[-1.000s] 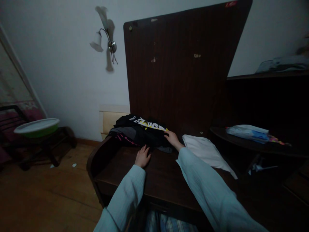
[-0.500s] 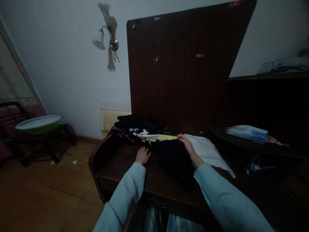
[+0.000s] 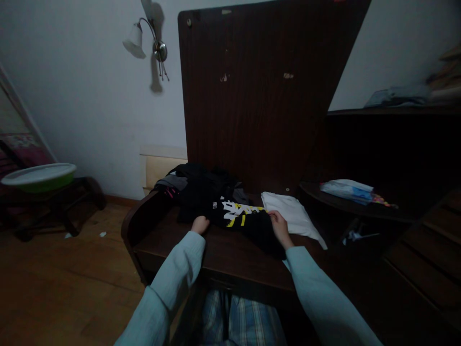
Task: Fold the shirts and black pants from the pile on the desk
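A black garment with a white and yellow print (image 3: 241, 216) lies spread on the dark wooden desk (image 3: 216, 254). My left hand (image 3: 200, 224) is closed on its left edge. My right hand (image 3: 279, 228) grips its right edge, fingers curled on the cloth. Behind the garment sits a pile of dark clothes (image 3: 196, 185). A folded white cloth (image 3: 291, 216) rests just right of my right hand.
A tall dark board (image 3: 259, 96) stands behind the desk. A side shelf (image 3: 324, 202) at right carries a plastic packet (image 3: 345, 190). At left, a green and white basin (image 3: 38, 175) sits on a low stand over the wooden floor. A wall lamp (image 3: 144, 38) hangs above.
The printed black garment came off the pile toward me and now lies flat between both hands. My right hand moved right and nearer; my left hand closed on the cloth.
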Action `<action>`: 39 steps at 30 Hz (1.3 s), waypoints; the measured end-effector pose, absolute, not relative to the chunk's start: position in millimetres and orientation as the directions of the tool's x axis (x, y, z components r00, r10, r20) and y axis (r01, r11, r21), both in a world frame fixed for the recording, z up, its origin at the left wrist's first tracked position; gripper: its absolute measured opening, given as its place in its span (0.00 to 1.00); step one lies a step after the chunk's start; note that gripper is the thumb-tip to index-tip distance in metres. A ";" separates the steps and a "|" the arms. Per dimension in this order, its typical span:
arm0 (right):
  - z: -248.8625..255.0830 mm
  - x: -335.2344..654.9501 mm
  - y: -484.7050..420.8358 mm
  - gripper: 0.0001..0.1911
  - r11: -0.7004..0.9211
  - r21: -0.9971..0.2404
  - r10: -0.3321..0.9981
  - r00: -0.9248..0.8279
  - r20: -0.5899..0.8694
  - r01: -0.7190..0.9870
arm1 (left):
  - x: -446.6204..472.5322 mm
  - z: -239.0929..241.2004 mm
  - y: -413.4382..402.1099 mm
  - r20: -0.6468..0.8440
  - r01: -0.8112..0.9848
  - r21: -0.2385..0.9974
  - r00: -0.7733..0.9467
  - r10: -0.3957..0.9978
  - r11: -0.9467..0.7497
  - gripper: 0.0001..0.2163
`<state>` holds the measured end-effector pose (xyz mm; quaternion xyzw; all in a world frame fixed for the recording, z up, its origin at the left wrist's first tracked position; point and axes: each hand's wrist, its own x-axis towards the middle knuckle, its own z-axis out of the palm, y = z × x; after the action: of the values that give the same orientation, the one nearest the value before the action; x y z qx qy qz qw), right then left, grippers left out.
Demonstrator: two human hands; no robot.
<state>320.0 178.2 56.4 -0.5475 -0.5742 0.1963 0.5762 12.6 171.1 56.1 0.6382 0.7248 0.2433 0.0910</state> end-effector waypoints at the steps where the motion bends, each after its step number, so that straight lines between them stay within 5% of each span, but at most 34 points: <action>1: 56.9 319.8 177.9 0.14 0.323 -0.844 0.855 0.250 0.454 0.428 | 10.9 57.3 170.7 0.218 0.864 0.496 -0.214 0.952 0.080 0.09; 7: 53.0 324.6 180.6 0.13 0.326 -0.826 0.854 0.232 0.466 0.459 | -0.6 67.7 162.4 0.457 0.751 0.658 -0.460 0.762 0.059 0.11; 13: 51.0 323.9 183.2 0.13 0.342 -0.826 0.855 0.216 0.471 0.448 | 1.7 72.4 156.2 0.578 0.676 0.724 -0.489 0.653 -0.134 0.10; 22: 51.1 323.1 179.6 0.14 0.351 -0.793 0.844 0.199 0.499 0.498 | 2.4 71.8 157.7 0.590 0.601 0.763 -0.495 0.638 -0.239 0.09; 39: 59.3 319.0 169.9 0.15 0.337 -0.799 0.840 0.223 0.494 0.498 | 4.1 73.1 156.4 0.545 0.606 0.772 -0.475 0.691 -0.192 0.10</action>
<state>319.0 169.9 59.3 -0.5545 -0.6036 0.1551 0.5515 4.1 156.4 73.1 0.5108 0.6346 0.5788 0.0366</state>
